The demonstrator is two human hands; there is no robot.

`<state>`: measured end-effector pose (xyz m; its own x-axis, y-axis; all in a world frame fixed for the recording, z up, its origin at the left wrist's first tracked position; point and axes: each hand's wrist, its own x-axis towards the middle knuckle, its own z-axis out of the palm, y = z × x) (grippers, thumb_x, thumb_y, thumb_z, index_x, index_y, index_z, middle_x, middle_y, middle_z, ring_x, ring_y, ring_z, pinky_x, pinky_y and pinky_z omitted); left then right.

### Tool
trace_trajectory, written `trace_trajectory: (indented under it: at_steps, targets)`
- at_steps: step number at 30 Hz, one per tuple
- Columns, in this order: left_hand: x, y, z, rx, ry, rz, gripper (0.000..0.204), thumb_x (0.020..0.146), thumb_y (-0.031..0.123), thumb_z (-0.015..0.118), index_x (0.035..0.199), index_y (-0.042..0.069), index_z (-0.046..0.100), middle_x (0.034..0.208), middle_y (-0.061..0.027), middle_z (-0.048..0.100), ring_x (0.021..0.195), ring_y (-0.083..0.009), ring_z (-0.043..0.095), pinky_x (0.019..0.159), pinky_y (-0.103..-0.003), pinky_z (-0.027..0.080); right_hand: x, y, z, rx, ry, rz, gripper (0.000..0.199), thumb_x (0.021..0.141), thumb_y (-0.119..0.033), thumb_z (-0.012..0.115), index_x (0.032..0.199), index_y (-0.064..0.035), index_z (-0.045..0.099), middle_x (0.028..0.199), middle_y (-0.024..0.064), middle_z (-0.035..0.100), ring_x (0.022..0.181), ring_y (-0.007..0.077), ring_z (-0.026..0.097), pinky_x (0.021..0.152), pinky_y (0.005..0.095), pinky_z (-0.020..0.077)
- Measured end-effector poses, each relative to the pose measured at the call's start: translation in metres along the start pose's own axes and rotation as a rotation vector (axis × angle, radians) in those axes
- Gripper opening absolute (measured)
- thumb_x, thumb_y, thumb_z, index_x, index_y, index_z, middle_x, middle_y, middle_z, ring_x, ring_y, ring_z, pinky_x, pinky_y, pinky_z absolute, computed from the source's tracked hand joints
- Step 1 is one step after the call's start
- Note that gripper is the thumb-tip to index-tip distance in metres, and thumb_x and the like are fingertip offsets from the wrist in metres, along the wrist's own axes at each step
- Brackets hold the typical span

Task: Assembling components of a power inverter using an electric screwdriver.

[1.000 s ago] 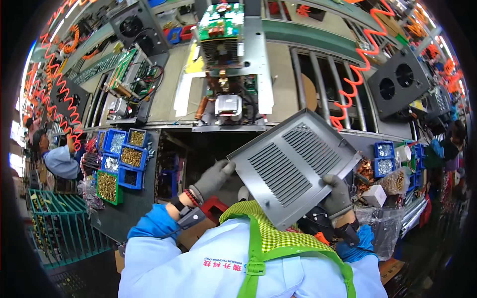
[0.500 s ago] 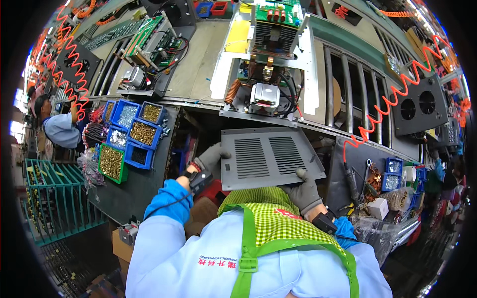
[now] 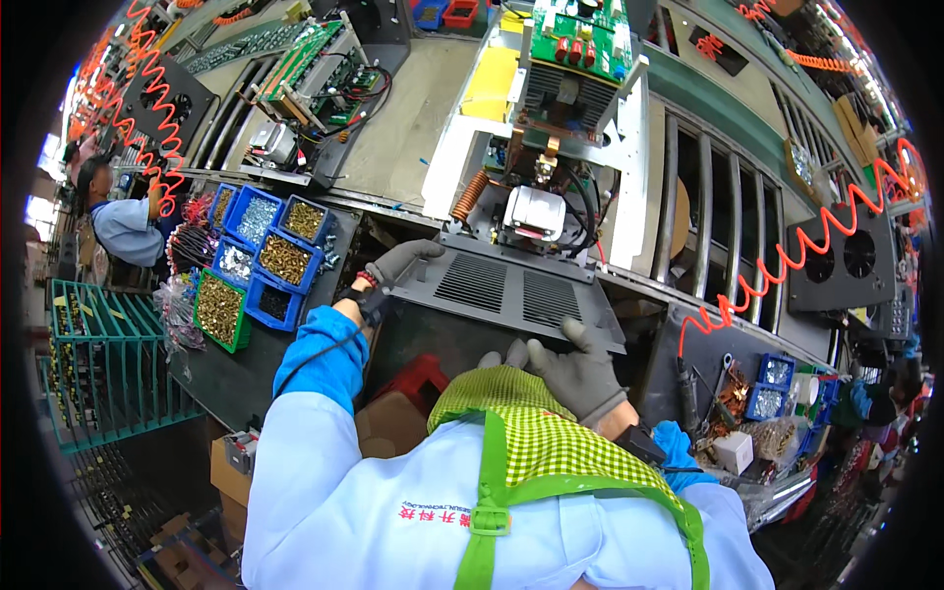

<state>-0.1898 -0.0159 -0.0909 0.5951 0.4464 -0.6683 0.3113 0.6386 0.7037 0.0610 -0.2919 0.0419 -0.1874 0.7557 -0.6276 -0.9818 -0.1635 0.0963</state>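
1. While both gloved hands grip the grey vent panel [image 3: 511,295], left hand [image 3: 398,264] on its far-left corner, right hand [image 3: 575,372] on its near edge, it's being seated.
2. Panel sits just below the open unit [image 3: 551,147] (wiring exposed), so next probably calls for lining up edges.

Cardboard boxes [image 3: 388,423]: brown, below desk edge, lower centre.
White box [image 3: 733,452]: small, cube-shaped, right, beside blue bins [image 3: 772,385].

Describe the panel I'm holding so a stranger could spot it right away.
On the workbench, below the open unit with the green circuit board, lies a flat grey metal panel, gripped by the left hand and right hand. Only it has two slatted vent grilles.
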Motion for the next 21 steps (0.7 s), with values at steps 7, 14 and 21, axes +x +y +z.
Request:
trace_trajectory:
  at_steps: [7,14,21]
  targets:
    - [0.016,0.020,0.011,0.013,-0.215,0.336,0.035,0.088,0.011,0.067,0.122,0.004,0.060,0.105,-0.0076,0.071,0.098,-0.0208,0.067,0.088,-0.032,0.054,0.037,-0.056,-0.024,-0.537,-0.045,-0.040,0.035,0.096,-0.031,0.064,0.126,-0.0151,0.058,0.136,0.0200,0.056,0.102,0.0294,0.068,0.085,0.0445,0.0562]
    - [0.010,0.027,0.039,0.582,0.148,0.852,0.042,0.085,-0.002,0.069,0.125,0.004,0.057,0.120,-0.0122,0.068,0.112,-0.0241,0.064,0.097,-0.038,0.053,0.167,-0.067,-0.048,-1.853,-0.108,-0.402,0.032,0.095,-0.033,0.061,0.118,-0.0128,0.066,0.127,0.0187,0.062,0.106,0.0359,0.065,0.087,0.0438,0.0531]
    - [-0.061,0.003,0.026,-0.527,0.317,0.045,0.058,0.098,0.044,0.060,0.141,0.008,0.043,0.129,-0.0232,0.056,0.111,-0.0358,0.062,0.096,-0.045,0.052,0.234,-0.049,-0.076,-1.591,-0.227,-0.660,0.033,0.098,-0.033,0.052,0.114,-0.0087,0.068,0.119,0.0147,0.069,0.113,0.0326,0.063,0.096,0.0418,0.0503]
